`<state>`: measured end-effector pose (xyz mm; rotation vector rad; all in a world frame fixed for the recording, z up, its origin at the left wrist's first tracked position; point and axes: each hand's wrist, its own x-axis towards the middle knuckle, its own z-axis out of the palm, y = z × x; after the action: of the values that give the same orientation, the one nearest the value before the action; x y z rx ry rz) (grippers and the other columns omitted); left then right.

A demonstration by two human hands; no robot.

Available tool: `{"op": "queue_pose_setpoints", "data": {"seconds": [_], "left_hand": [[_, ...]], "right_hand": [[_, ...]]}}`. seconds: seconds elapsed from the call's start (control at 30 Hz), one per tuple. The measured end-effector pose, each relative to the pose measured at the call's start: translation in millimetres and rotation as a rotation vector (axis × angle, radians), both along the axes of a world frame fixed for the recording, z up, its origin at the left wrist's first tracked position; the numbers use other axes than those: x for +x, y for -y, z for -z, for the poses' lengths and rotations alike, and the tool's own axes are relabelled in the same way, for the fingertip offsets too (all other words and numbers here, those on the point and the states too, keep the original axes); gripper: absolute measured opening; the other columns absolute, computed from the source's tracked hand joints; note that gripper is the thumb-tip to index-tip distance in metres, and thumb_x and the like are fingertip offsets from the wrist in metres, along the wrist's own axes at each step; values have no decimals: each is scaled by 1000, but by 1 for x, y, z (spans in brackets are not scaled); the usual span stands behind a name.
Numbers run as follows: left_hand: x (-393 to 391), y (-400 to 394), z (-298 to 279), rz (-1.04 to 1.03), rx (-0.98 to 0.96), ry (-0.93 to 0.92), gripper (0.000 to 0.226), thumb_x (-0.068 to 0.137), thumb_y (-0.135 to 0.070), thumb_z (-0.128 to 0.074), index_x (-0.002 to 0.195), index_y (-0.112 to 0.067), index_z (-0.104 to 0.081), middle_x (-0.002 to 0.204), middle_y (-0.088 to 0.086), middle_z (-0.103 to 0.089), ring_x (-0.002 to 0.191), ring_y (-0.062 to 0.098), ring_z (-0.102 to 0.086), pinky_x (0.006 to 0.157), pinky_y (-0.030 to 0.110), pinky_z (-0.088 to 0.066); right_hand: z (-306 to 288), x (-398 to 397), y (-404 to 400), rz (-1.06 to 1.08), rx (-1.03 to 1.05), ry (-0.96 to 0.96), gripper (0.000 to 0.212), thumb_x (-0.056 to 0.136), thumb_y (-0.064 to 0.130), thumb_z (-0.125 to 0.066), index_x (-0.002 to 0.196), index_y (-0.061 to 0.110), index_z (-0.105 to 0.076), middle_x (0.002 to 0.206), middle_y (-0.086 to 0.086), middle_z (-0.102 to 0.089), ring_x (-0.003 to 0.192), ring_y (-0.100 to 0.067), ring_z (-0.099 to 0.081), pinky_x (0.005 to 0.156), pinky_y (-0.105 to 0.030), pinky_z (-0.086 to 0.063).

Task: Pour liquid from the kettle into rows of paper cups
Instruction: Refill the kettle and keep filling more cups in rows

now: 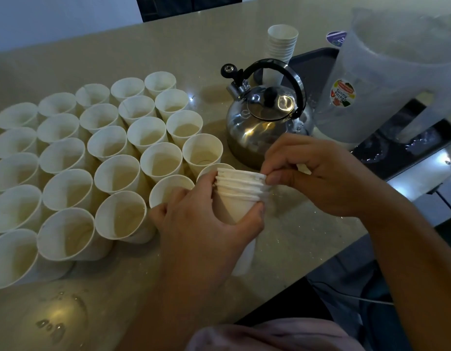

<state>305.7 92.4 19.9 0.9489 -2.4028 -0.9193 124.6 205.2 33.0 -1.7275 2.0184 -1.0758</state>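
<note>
Several rows of white paper cups (113, 145) stand upright on the beige counter (118, 49), filling its left half. A steel kettle (265, 122) with a black handle sits to their right, untouched. My left hand (206, 224) grips a nested stack of cups (238, 196) around its lower part, just right of the nearest rows. My right hand (318, 173) pinches the rim of the top cup in that stack with thumb and fingertips. Whether the standing cups hold liquid is hard to tell in the dim light.
A clear plastic pitcher (386, 79) stands on a dark tray (422, 148) at the right. A second cup stack (281, 44) rises behind the kettle. Water drops (54, 325) lie on the counter near the front edge. The counter's edge runs diagonally at the lower right.
</note>
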Motion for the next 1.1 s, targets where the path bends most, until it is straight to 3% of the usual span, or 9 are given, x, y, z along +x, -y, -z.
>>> {"op": "queue_pose_setpoints", "data": {"seconds": [0.27,0.33,0.4,0.5,0.6,0.8,0.9,1.0,1.1], "left_hand": [[12,-4,6,76,60,25,69,61,-71,-67,123,-48,-47,94,-44,-35,83,-5,-28,92,53,-45],[13,-6,9,110,59,6,72,59,-68,-69,123,-50,-41,102,-55,-33,93,-4,-31,93,52,-45],[14,-9,11,145,15,-26,75,58,-66,-71,123,-49,-39,109,-50,-38,96,-5,-33,92,45,-42],[15,-8,13,184,-58,-28,82,59,-63,-74,131,-45,-38,117,-30,-50,102,-6,-33,89,37,-37],[16,-7,17,266,-88,51,87,64,-58,-78,137,-46,-34,129,-22,-52,111,1,-41,92,33,-39],[19,-8,27,394,-158,169,82,72,-60,-75,139,-50,-29,137,-24,-45,121,5,-43,91,23,-37],[20,-6,27,403,-165,191,84,73,-57,-76,140,-48,-27,138,-20,-46,119,8,-44,92,26,-42],[22,-4,24,421,-204,234,91,71,-58,-76,141,-51,-18,139,-19,-44,119,11,-44,99,31,-42],[22,-4,20,433,-232,257,94,74,-63,-71,143,-54,-7,142,-23,-35,124,7,-37,105,27,-36]], "right_hand": [[-16,-19,-14,335,-196,-158,11,96,22,-56,100,32,-59,94,25,-53,87,13,-53,80,-4,-40],[-24,-27,-23,432,-279,-113,16,98,24,-59,100,38,-64,82,26,-60,77,8,-55,74,-10,-43],[-30,-32,-31,445,-320,-85,11,101,23,-59,105,30,-67,73,24,-63,64,-3,-57,66,-21,-46],[-31,-33,-35,421,-238,-105,11,102,19,-58,109,18,-66,79,15,-69,62,-9,-65,65,-17,-49],[-20,-30,-34,390,-55,-106,15,99,23,-60,110,26,-68,86,15,-71,78,-5,-70,76,-14,-54],[15,-19,-19,346,254,-6,17,92,33,-61,105,41,-67,81,18,-70,82,3,-67,76,-7,-49],[25,-16,-14,328,313,75,18,92,27,-67,102,41,-70,80,15,-72,82,2,-67,75,-3,-46],[25,-15,-10,289,380,109,19,92,27,-67,106,40,-71,80,27,-69,77,6,-65,70,-2,-43],[18,-18,-11,324,311,94,23,91,34,-66,113,42,-65,74,8,-66,65,3,-60,65,-5,-45]]}}
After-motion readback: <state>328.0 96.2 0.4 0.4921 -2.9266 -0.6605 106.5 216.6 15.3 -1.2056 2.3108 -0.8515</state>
